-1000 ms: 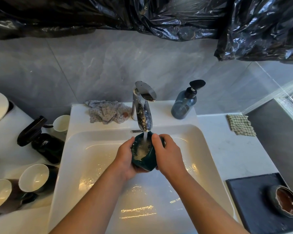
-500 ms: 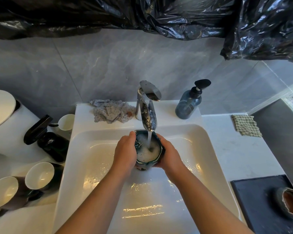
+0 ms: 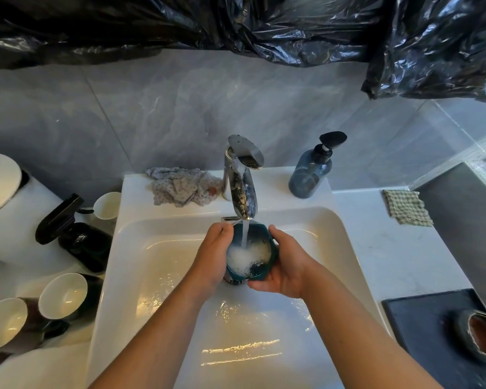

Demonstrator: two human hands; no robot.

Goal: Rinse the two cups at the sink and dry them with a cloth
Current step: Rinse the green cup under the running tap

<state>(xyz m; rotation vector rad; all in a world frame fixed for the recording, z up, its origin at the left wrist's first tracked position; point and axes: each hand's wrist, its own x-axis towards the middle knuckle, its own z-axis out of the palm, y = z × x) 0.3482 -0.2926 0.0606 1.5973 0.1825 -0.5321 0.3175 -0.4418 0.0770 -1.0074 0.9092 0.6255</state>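
Grey tiled wall, black plastic sheeting up top, white sink (image 3: 348, 248) below. Both hands are wrapped round the teal cup (image 3: 260, 273): left hand (image 3: 211, 259) grips one side, right hand (image 3: 286, 265) cups the other w/ fingers under the base, I think, as that part's hidden. Cup's under the faucet (image 3: 240, 189), stream running straight in. A sec ago it was tipped; now it's mouth-up & filling w/ frothy water, so the rinse of cup no. 1 is midway. Further out: brown cup (image 3: 483, 335) on the dark tray (image 3: 410, 313) at right, checked cloth (image 3: 407, 207) on the surface, both untouched.
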